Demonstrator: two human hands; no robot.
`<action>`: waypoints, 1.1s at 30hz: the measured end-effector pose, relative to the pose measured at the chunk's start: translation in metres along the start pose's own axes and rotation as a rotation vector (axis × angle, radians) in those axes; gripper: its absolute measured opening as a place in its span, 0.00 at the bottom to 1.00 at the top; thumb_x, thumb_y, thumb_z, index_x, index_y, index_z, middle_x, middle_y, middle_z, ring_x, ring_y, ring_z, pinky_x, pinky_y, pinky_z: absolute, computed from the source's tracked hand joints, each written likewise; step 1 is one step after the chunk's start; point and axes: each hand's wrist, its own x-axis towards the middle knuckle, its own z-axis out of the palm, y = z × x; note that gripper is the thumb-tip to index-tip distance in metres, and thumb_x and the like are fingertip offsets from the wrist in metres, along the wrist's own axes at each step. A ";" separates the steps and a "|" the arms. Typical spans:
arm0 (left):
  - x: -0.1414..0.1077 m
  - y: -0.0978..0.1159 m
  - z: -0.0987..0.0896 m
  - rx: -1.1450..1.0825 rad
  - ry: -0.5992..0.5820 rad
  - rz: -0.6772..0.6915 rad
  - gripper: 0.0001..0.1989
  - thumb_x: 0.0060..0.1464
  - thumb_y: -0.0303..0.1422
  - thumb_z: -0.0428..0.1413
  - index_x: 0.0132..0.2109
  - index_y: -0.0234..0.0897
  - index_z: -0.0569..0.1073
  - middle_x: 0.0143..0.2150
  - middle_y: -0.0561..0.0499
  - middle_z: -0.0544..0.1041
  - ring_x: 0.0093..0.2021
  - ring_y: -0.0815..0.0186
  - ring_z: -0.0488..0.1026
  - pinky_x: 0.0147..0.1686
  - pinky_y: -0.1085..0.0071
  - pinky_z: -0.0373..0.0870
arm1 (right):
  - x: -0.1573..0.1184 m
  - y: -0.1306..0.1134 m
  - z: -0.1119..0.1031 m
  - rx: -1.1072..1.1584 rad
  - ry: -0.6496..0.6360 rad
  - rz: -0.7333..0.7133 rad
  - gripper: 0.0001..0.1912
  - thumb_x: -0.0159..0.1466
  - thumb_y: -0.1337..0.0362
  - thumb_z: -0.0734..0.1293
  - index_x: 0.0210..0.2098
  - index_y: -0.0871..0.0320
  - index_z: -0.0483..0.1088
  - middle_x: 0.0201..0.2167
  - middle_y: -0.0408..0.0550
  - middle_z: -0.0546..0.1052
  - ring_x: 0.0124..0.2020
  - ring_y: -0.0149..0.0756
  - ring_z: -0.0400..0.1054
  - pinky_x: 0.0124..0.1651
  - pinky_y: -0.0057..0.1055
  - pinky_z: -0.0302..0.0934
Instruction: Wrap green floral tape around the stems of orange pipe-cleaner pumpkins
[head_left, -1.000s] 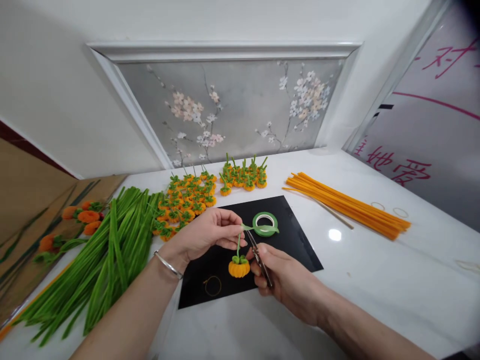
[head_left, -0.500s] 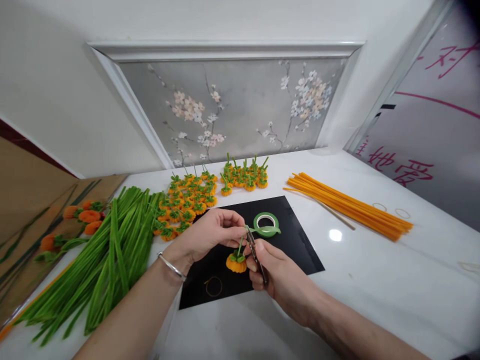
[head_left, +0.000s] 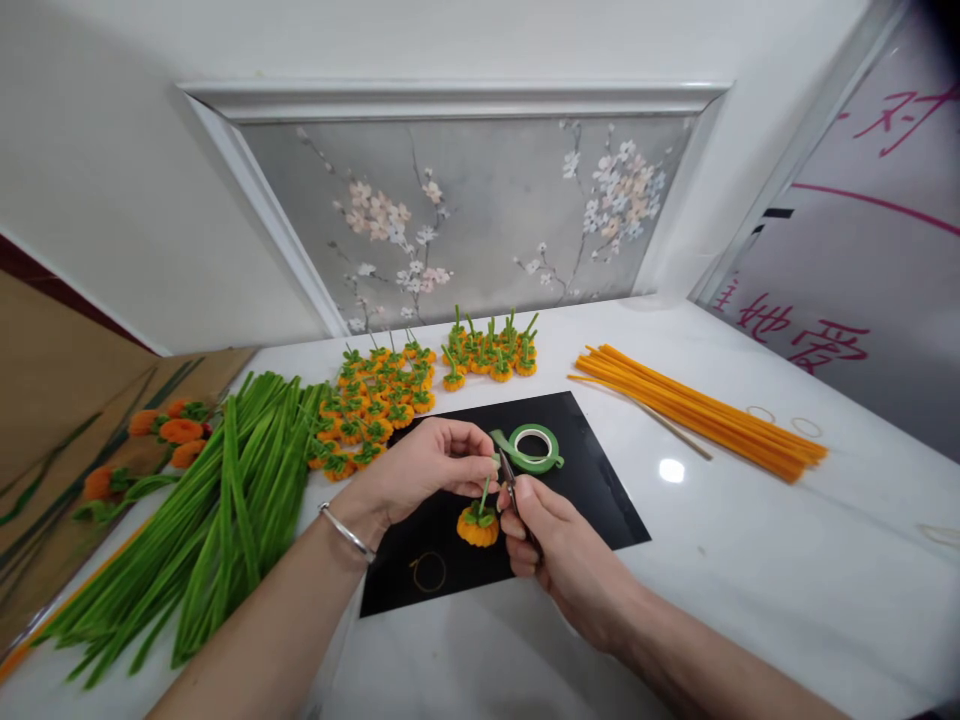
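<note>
The cutters could nick the left hand, their tip being so close to its fingertips; a slack pinch could drop the orange pumpkin. Over the black mat, the left hand, fingers curled, pinches the pumpkin's upright green stem; the right hand, angled inward, grips the cutters.

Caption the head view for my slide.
Left hand holding an orange ornament by its green stem, right hand gripping a metal tool.
</note>
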 end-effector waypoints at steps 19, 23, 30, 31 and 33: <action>-0.004 0.010 0.012 0.198 0.206 0.191 0.11 0.44 0.25 0.62 0.37 0.34 0.71 0.31 0.54 0.74 0.32 0.72 0.72 0.33 0.77 0.69 | 0.006 -0.042 -0.040 -1.126 0.144 -0.459 0.10 0.67 0.58 0.59 0.39 0.56 0.68 0.34 0.48 0.74 0.34 0.37 0.68 0.35 0.33 0.63; -0.007 0.012 0.017 0.369 0.260 0.239 0.09 0.46 0.25 0.59 0.37 0.35 0.71 0.31 0.54 0.74 0.32 0.70 0.72 0.33 0.76 0.69 | 0.017 -0.061 -0.023 -0.705 0.028 -0.273 0.18 0.65 0.49 0.59 0.39 0.58 0.65 0.34 0.46 0.72 0.31 0.32 0.68 0.29 0.27 0.63; -0.011 0.009 0.022 0.509 0.238 0.319 0.06 0.51 0.28 0.54 0.39 0.37 0.71 0.32 0.52 0.76 0.32 0.68 0.74 0.33 0.73 0.69 | 0.034 -0.047 -0.022 -0.574 -0.039 -0.203 0.17 0.58 0.50 0.67 0.28 0.59 0.65 0.21 0.38 0.68 0.21 0.24 0.58 0.25 0.23 0.53; -0.011 0.008 0.021 0.521 0.251 0.324 0.07 0.51 0.27 0.54 0.39 0.37 0.72 0.32 0.52 0.76 0.32 0.68 0.74 0.33 0.73 0.70 | 0.035 -0.044 -0.023 -0.589 -0.014 -0.229 0.17 0.58 0.51 0.68 0.27 0.59 0.65 0.21 0.38 0.67 0.21 0.25 0.57 0.25 0.24 0.53; -0.010 0.006 0.020 0.541 0.295 0.332 0.07 0.51 0.27 0.54 0.39 0.38 0.72 0.32 0.52 0.76 0.32 0.67 0.73 0.33 0.73 0.70 | 0.037 -0.041 -0.025 -0.650 0.038 -0.289 0.17 0.57 0.52 0.68 0.26 0.59 0.66 0.21 0.39 0.67 0.22 0.26 0.56 0.25 0.24 0.52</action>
